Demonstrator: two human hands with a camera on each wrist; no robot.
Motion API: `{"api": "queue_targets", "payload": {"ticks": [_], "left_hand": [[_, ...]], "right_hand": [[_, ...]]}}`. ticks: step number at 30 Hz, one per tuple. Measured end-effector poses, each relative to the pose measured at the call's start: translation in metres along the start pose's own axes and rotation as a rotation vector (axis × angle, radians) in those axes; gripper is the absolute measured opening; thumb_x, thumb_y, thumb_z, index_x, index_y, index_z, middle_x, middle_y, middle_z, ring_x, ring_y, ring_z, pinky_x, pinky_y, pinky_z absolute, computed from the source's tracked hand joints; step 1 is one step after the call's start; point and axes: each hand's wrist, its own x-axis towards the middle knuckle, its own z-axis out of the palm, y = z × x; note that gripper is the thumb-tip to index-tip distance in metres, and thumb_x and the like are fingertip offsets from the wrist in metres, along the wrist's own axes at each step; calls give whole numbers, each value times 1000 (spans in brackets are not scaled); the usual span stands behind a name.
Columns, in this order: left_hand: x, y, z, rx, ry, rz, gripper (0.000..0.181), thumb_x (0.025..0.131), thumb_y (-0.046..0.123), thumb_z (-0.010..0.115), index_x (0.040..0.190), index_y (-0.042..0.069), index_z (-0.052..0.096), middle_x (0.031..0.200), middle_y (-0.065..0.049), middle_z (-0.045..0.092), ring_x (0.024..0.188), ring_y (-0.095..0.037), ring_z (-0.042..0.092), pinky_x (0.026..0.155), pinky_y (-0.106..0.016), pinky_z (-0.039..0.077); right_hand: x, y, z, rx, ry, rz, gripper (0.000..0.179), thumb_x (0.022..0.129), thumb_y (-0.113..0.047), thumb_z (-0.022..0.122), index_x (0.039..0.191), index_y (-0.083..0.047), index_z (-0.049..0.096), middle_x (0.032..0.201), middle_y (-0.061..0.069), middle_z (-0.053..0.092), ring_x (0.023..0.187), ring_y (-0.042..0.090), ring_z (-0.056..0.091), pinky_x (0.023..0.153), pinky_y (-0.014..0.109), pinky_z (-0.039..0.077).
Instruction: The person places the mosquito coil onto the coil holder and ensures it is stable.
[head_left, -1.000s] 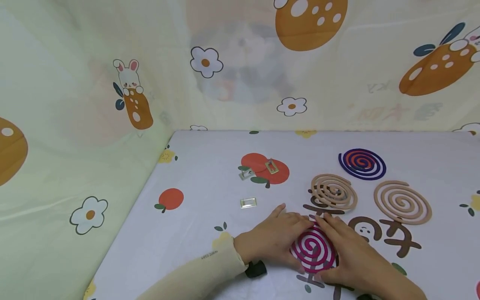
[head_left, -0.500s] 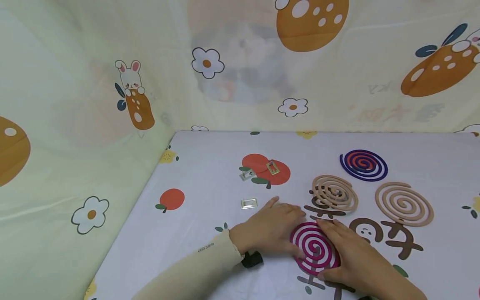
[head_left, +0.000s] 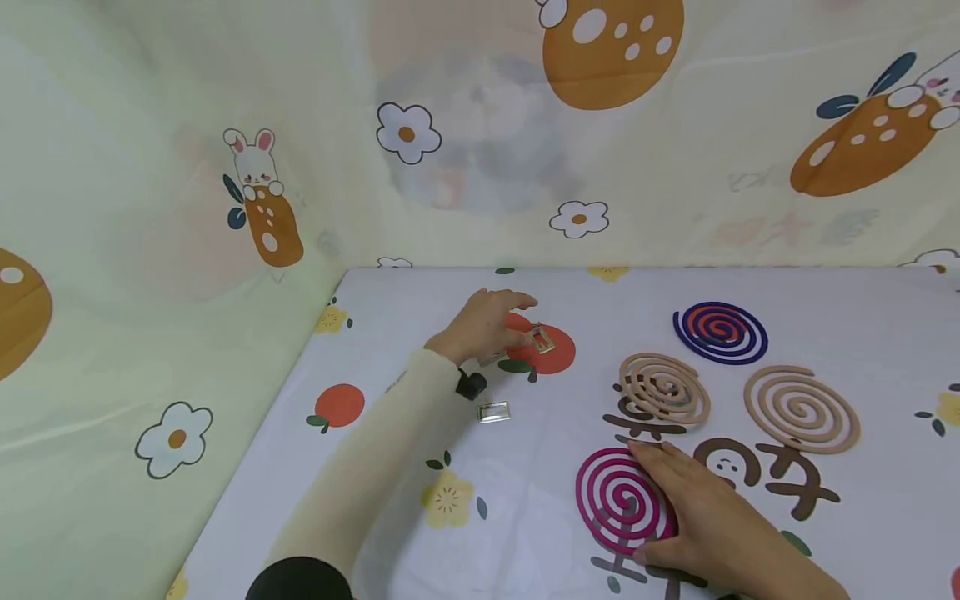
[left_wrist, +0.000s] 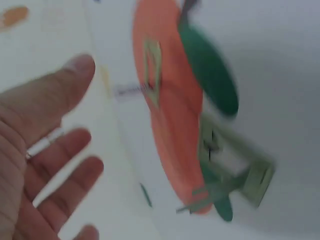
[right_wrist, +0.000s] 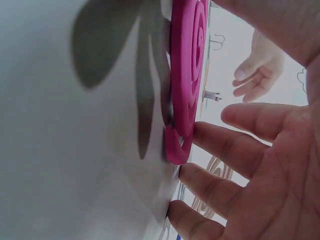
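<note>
Left hand (head_left: 483, 327) — fingers loose, thumb well apart from them, nothing held. It hovers near two small metal stands on the printed red fruit of the worktop (head_left: 540, 467). Left wrist view, blurred: thumb and fingers clear of both the slim stand (left_wrist: 158, 70) and the larger-looking stand (left_wrist: 257, 182). A third stand (head_left: 494, 419) lies nearer the person, below the left wrist.

Right hand (head_left: 697, 508) — fingers extended, relaxed, thumb spread from them, at the right side of the magenta spiral (head_left: 625, 497). Fingertip touches the coil's edge in the right wrist view; no curl round it. Spiral lies flat on the worktop, over printed brown lettering.

Beyond it: a layered tan spiral (head_left: 663, 387), a second tan spiral (head_left: 802, 408) to its right, and a blue-and-red spiral (head_left: 722, 333) farther back.
</note>
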Motion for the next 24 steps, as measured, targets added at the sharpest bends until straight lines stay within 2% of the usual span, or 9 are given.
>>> {"api": "queue_targets", "payload": {"ticks": [5, 11, 15, 24], "left_hand": [[27, -17, -6, -153, -131, -1, 55, 94, 19, 80, 145, 12, 61, 136, -9, 67, 129, -24, 57, 102, -35, 53], [44, -27, -4, -233, -215, -11, 46, 92, 12, 82, 136, 14, 70, 117, -1, 74, 119, -17, 60, 95, -26, 54], [50, -32, -1, -284, -257, -25, 41, 91, 8, 82, 131, 14, 74, 115, -1, 76, 116, -16, 63, 94, -24, 53], [60, -35, 8, -322, -296, 41, 28, 93, 7, 79, 120, 12, 80, 107, 0, 76, 105, -17, 63, 84, -25, 56]], "right_hand": [[0, 1, -1, 8, 5, -2, 112, 60, -46, 100, 153, -10, 50, 147, 17, 58, 136, 48, 49, 96, 66, 52], [-1, 3, 1, -14, 66, -58, 110, 59, -40, 101, 152, -8, 52, 148, 12, 58, 137, 44, 52, 103, 62, 50], [-1, 3, 0, -8, 50, -59, 110, 60, -42, 100, 152, -8, 51, 149, 13, 58, 138, 45, 51, 103, 62, 49], [-1, 5, -1, 3, 15, -39, 111, 61, -44, 99, 154, -9, 49, 150, 17, 55, 136, 45, 52, 101, 64, 51]]}}
